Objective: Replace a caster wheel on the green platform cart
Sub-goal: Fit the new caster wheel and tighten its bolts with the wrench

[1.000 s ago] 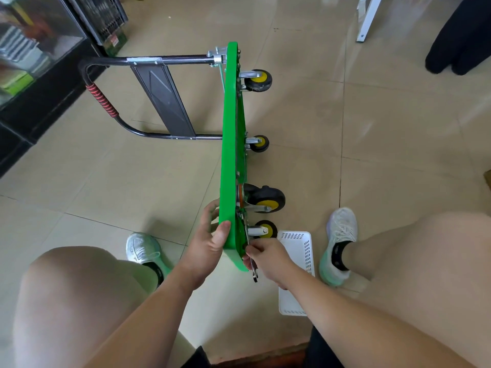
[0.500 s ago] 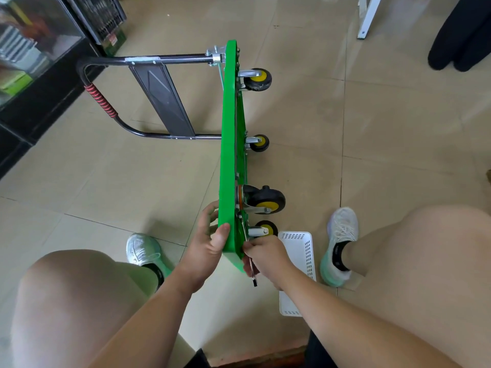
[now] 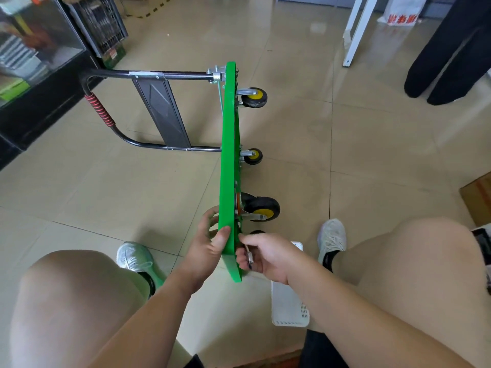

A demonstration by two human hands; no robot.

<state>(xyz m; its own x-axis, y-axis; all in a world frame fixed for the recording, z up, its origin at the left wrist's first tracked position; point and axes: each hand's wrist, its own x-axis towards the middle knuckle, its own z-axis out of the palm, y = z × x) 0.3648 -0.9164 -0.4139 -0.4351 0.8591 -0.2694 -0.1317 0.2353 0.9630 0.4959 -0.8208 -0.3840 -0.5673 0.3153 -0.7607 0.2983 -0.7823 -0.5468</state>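
The green cart (image 3: pixel 229 155) stands on edge and splits the space. Left of it the handle (image 3: pixel 172 74) sticks out; right of it the wheels (image 3: pixel 255 97) do, the big wheel (image 3: pixel 261 209) just above the right hand (image 3: pixel 268 254) and its small tool (image 3: pixel 249 257). A white basket (image 3: pixel 289 309) lies under that forearm (image 3: pixel 332 296). Farther right the tiles (image 3: pixel 372 168) are open.

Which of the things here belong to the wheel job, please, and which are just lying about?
Job: cart, gripped by the left hand; big wheel near it; small metal tool in the right hand; white basket, probably for parts.
Lying about: cardboard box, white table leg, black crate, bag.
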